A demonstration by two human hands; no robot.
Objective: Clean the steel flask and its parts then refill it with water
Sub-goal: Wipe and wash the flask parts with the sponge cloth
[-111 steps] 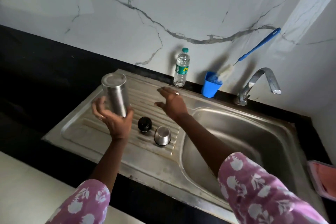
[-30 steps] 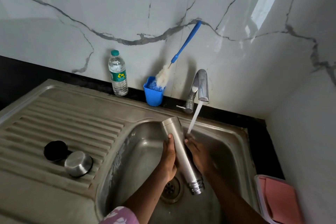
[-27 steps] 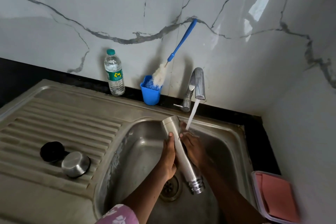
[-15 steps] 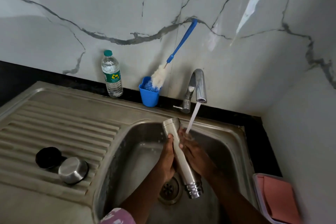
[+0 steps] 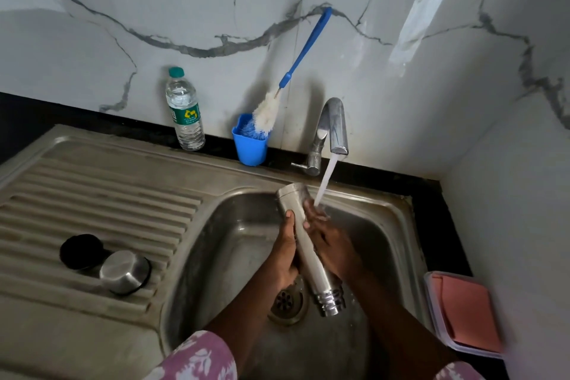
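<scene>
Presently, item: steel flask (image 5: 303, 244), body only, uncapped, held over the sink basin (image 5: 234, 225) at the right of the scene, tilted with its closed base up and far toward the tap (image 5: 331, 125) and its threaded mouth down and near, just above the drain (image 5: 288, 302). Handling, judged: rigid metal, smooth-walled and wet, so likely slippery; probably light while empty, heavier once filled; unlikely to break, though it could dent or clatter if dropped into the basin. Best hold, judged: round the mid-body with both palms, or at the ribbed neck, where grip is surer. Left hand (image 5: 285, 256): on the flask's left side, fingers curled round the barrel, thumb lying up along it. Right hand (image 5: 331, 244): on the right side, fingers wrapped against the upper barrel, fingertips under the water stream (image 5: 325, 180), which falls on them beside the base. Both forearms reach in from the near edge. Associated parts: black stopper (image 5: 80, 251) and steel cup lid (image 5: 125, 271), lying touching on the ribbed drainboard (image 5: 101, 197) at left, well apart from the flask. Also present: bottle brush (image 5: 293, 77) standing in a blue cup (image 5: 250, 145), plastic water bottle (image 5: 185, 111) at the far wall.
</scene>
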